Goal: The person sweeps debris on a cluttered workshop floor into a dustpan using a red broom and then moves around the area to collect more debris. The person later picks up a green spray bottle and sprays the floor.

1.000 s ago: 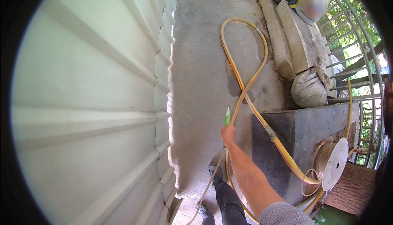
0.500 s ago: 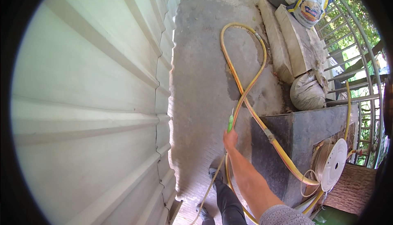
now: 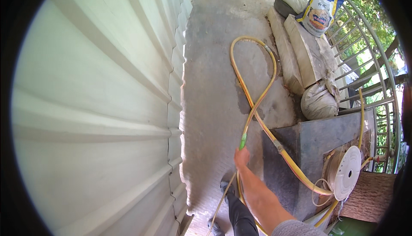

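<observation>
My right hand (image 3: 242, 158) is closed around the green handle of a tool (image 3: 243, 140). The tool's thin tip is hard to make out against the yellow hose (image 3: 274, 75) behind it. That hose lies in a crossed loop on the concrete floor, with a joint near the dark block. A thin tan hose (image 3: 224, 194) runs from just below my fist toward the lower edge; whether my fingers also hold it, I cannot tell. My left hand is out of view.
A ribbed pale metal wall (image 3: 98, 107) stands at left. To my right are a dark stone block (image 3: 309, 150), a white reel (image 3: 348, 173) of tubing and a tree trunk (image 3: 370, 196). Farther off are a tied sack (image 3: 319, 102), concrete slabs (image 3: 307, 53), a printed bag (image 3: 319, 10) and a metal railing (image 3: 380, 55).
The view has shifted slightly, showing more of the floor's far end. The green-handled tool's thin tip, plain before, no longer stands out. My right hand keeps its grip.
</observation>
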Motion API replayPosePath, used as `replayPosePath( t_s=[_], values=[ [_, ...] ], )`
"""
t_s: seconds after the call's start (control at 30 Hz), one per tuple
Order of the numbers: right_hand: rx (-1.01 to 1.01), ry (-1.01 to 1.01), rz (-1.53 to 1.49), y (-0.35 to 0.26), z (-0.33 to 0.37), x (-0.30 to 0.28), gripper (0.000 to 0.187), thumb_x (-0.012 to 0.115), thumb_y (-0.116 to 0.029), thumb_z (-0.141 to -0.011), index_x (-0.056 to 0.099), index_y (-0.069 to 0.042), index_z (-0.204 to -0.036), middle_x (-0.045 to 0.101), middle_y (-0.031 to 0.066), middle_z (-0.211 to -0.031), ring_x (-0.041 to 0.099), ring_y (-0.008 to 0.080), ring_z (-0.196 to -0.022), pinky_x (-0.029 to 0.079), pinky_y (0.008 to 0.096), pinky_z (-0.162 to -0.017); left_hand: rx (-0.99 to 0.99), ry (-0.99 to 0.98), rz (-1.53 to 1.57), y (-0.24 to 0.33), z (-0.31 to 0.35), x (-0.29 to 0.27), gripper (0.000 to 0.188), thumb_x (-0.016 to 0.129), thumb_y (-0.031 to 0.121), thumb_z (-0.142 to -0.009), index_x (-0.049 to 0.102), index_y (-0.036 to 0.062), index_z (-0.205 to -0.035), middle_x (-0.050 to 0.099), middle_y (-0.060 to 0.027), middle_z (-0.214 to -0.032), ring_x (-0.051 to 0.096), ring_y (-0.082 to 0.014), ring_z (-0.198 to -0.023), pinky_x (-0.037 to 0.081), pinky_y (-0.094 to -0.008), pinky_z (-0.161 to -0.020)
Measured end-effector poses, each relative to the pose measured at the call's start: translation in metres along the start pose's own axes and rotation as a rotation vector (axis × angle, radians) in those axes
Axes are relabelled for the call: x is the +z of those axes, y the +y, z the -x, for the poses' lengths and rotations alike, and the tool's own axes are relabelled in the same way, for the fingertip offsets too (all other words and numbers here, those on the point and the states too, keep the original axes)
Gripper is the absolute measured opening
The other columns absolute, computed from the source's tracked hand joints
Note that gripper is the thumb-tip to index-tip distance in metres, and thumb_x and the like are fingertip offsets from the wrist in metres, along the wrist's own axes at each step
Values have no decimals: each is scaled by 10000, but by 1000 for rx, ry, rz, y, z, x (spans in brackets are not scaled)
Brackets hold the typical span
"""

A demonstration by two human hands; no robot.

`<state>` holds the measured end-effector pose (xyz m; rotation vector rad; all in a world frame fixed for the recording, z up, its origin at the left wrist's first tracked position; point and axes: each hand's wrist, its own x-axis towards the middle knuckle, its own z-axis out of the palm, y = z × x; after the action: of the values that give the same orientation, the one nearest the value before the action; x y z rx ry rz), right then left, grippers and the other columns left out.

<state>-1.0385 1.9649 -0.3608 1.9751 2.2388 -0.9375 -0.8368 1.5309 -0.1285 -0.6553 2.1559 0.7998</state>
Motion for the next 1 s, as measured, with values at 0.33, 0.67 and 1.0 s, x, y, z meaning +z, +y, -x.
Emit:
replayPosePath(
  t_s=[0.33, 0.67, 1.0],
  values=[
    [-69, 41, -119, -7, 5, -83, 278, 607, -285, -815, 624, -27, -919, 642, 228, -810, 624, 408, -827, 482, 467, -719, 52, -14, -4, 9, 13, -13, 297, 469, 276, -904, 667, 55, -895, 613, -80, -657, 553, -174, -561, 451, -347, -493],
    [-116, 65, -322, -41, 25, -113, 286, 641, -264, -776, 626, -3, -890, 635, 243, -811, 622, 412, -822, 481, 473, -717, 88, -22, -16, 10, 27, -24, 298, 468, 275, -904, 668, 54, -901, 617, -83, -663, 556, -177, -565, 455, -348, -496],
    [-78, 38, -172, -33, 34, -150, 287, 640, -247, -764, 626, 25, -854, 635, 252, -834, 613, 418, -847, 475, 471, -741, 94, -30, -6, 0, 42, -36, 300, 468, 275, -904, 669, 53, -907, 621, -86, -669, 560, -179, -570, 458, -349, -500]
  ],
)
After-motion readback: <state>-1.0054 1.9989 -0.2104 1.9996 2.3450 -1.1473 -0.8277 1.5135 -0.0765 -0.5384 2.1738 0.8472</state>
